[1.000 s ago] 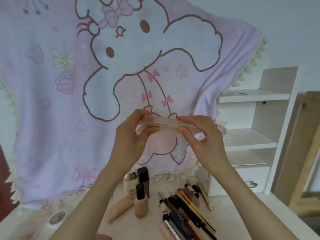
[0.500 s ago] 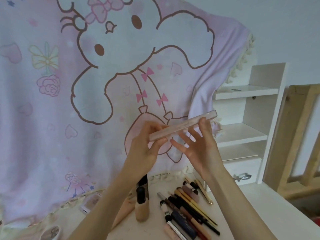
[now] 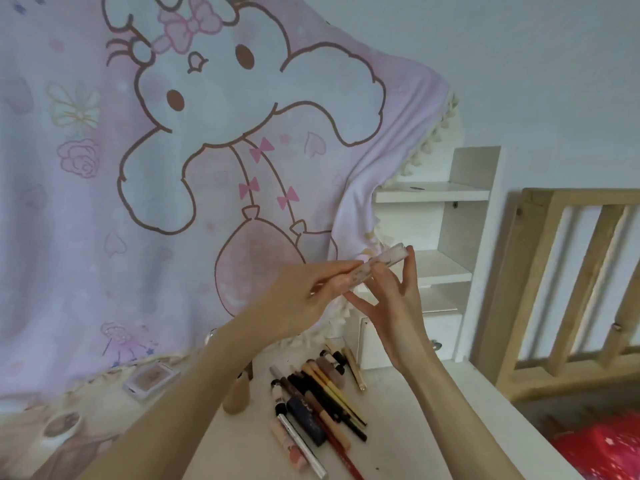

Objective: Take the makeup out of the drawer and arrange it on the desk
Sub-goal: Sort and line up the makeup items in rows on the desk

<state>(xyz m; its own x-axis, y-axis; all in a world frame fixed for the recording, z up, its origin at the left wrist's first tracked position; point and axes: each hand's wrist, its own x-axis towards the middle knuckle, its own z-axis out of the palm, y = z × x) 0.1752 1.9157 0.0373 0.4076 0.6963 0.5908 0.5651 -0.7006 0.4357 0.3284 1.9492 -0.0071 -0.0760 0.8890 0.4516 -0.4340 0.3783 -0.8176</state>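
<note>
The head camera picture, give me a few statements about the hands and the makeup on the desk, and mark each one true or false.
1. The left hand pinches one end of the slim clear makeup case. True.
2. The right hand is curled into a fist. False: its fingers are spread and fairly straight, one fingertip at the case's far end.
3. The case lies flat on the desk. False: it is held in the air above the desk.
4. A cluster of pencils and brushes lies on the desk below the hands. True.
5. The small drawer under the white shelves stands wide open. False: it looks closed.
</note>
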